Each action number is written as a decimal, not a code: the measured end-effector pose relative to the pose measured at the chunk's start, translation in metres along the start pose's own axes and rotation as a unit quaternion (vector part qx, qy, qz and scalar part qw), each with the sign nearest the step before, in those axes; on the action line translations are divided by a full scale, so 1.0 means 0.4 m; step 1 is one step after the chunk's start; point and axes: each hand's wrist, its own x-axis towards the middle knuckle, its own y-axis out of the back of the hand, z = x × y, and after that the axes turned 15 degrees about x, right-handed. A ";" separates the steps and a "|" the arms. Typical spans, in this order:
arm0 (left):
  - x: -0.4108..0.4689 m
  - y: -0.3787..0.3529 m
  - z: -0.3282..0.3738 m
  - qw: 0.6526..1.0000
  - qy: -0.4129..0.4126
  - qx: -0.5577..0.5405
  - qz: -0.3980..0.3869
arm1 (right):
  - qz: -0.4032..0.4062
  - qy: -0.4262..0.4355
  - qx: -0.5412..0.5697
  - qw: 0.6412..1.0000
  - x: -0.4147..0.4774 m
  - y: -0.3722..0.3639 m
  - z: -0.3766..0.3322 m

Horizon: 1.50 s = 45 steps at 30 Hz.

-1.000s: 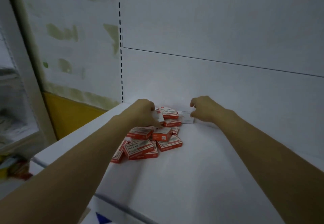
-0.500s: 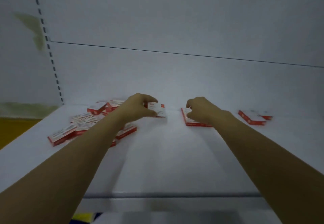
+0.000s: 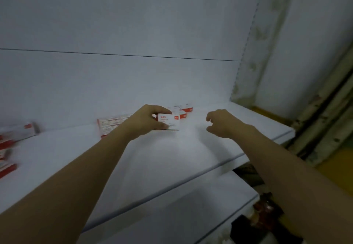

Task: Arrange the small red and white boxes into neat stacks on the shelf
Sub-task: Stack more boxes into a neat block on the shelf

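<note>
The left hand [image 3: 144, 122] pinches a small red and white box [image 3: 170, 122] between thumb and fingers, low over the white shelf [image 3: 172, 159] near its back edge. The right hand [image 3: 222, 123] hangs near it, fingers loosely curled, holding nothing. Placed boxes [image 3: 183, 111] sit just behind, by the back wall [image 3: 133, 81]; loose boxes [image 3: 13, 138], blurred, lie at the shelf's left edge

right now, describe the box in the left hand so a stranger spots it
On the white shelf, find the left hand near the back wall. The box it pinches faces the camera, white with a red band; it alone is held, the other boxes lie loose.
</note>
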 end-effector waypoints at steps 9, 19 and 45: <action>0.168 -0.268 0.272 0.997 -0.073 -0.005 -0.035 | 0.011 -0.065 -0.026 0.997 -0.068 0.125 0.383; 0.316 -0.489 0.500 0.996 -0.083 -0.013 -0.033 | -0.020 -0.108 -0.037 0.993 -0.083 0.221 0.728; 0.619 -0.306 0.214 0.994 0.063 -0.026 0.080 | -0.036 0.096 0.056 0.993 0.516 0.110 0.574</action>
